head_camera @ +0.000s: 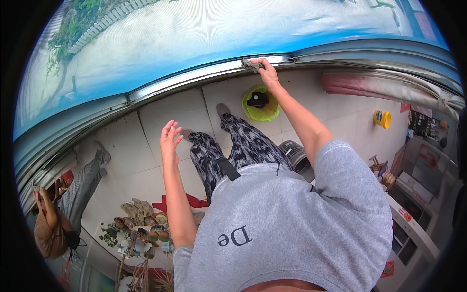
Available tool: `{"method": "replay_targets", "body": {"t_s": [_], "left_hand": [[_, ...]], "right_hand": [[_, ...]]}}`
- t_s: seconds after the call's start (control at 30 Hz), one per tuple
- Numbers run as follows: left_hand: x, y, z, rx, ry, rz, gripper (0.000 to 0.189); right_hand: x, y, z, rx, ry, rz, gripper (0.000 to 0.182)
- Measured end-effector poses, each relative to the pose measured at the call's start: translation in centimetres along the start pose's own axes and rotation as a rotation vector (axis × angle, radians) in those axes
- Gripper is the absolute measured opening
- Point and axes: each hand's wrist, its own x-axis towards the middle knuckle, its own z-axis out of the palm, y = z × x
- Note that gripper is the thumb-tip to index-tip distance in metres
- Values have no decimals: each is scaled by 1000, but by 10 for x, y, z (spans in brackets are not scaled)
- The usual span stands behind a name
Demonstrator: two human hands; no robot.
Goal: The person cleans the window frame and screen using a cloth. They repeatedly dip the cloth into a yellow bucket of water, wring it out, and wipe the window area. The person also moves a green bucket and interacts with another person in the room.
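A crumpled grey cloth (251, 65) is gripped in my right hand (267, 72), and it rests against the metal window track (215, 71) that curves across the view. Beyond the track spreads a mesh screen (204, 33), with bright ground, blue edging and a white fence showing behind it. My left hand (169, 140) is raised over the tiled floor, holding nothing, its fingers apart and slightly curled.
A bin with a yellow-green liner (262, 113) stands near my feet, a dark bucket (294, 155) beside my leg. Farther off are a yellow bucket (382, 119), potted plants (146, 228), a bundled curtain (368, 85) and another person (54, 226) at the left by the window.
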Motion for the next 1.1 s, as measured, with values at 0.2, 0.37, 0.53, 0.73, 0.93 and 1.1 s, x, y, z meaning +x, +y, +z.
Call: {"method": "replay_targets", "body": {"t_s": [0.2,0.37,0.53,0.73,0.93,1.1], "left_hand": [[15,17,61,71,-185,28,33],[21,24,116,146,-288,126,58],[16,24,132,11,-390,156,76],[25,-15,134,187,-51,316,36],[13,3,119,356,-18,482,27],[11,8,143,673,-133,686,22]], "right_hand": [[-23,-26,-4,961,-138,311,28],[-45,-36,27,1244,-400,485,30],[-66,-25,76,1288,-471,575,23],[-89,-22,95,1138,-518,451,31],[-97,-33,75,616,-458,427,46],[-99,-70,40,447,-409,279,36]]}}
